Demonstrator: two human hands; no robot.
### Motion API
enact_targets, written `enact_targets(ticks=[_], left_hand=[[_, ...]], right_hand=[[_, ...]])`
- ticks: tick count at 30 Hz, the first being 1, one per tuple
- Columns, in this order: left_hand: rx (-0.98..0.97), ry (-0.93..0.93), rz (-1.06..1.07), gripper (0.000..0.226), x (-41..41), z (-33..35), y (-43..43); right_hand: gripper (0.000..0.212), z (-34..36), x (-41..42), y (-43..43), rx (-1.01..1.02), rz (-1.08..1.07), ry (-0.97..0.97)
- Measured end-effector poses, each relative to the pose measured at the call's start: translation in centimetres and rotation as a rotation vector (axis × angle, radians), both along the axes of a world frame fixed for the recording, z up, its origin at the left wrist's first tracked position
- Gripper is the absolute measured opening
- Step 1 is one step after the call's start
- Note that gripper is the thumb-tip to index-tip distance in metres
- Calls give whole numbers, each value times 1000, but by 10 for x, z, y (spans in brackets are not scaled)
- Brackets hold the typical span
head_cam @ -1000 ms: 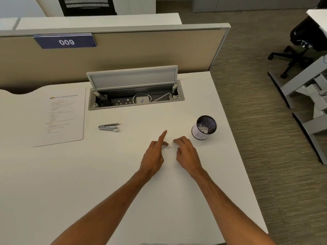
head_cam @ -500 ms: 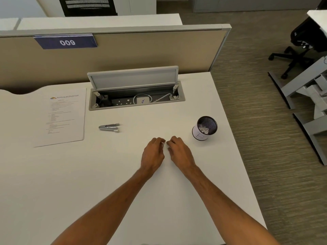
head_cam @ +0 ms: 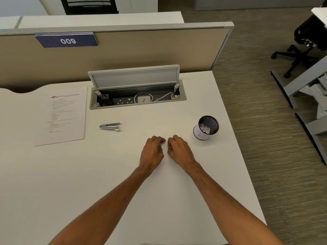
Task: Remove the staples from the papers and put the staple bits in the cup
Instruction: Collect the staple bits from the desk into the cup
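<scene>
Hands sit close together on the white worktop (head_cam: 123, 174), the left hand (head_cam: 151, 152) and the right hand (head_cam: 180, 151) nearly touching at the fingertips, both curled inward. A second ago the left forefinger was stretched out and a small white scrap lay between the two hands; half a second ago the fingers had drawn in over it, and now they are bunched tight with no scrap showing. My reading is that the bit is being pinched up, but which hand has it I cannot tell, since the fingertips hide it. The cup (head_cam: 206, 127), a dark mesh one with a white label, stands at about two o'clock from the hands, near the right hand, with white bits already inside. The staple remover (head_cam: 110, 126) lies idle at ten o'clock, well apart, and the papers (head_cam: 62, 115) rest further out toward nine o'clock, flat beside the open cable box (head_cam: 138, 96). If the pinch holds, the drop into the cup is a short reach for the right hand; such a small bit could slip out on the way.
</scene>
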State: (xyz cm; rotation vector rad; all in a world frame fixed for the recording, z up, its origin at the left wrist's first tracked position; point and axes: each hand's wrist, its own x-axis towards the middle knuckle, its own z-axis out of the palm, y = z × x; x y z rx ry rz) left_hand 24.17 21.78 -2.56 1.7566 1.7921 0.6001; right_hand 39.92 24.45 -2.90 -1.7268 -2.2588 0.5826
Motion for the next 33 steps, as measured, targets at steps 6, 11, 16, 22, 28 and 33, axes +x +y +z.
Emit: enact_targets(ticks=[6,11,16,22,28,33], left_hand=[[-3,5,-12,40,1,2,1],[-9,19,-49,33,5,2,4],[-18,36,-88,21,12,-1,1],[29,93,-76,19,16,-9,1],[67,150,-85,9,10,-19,7],[99,192,-118,5,8,-23,12]], right_hand=[[7,12,15,9,-239,-351,312],[8,42,30,10,-213,-472,567],[10,88,48,14,-126,-507,757],[11,117,89,26,17,-617,720],[14,107,121,45,54,-681,447],[20,97,116,55,53,-603,264]])
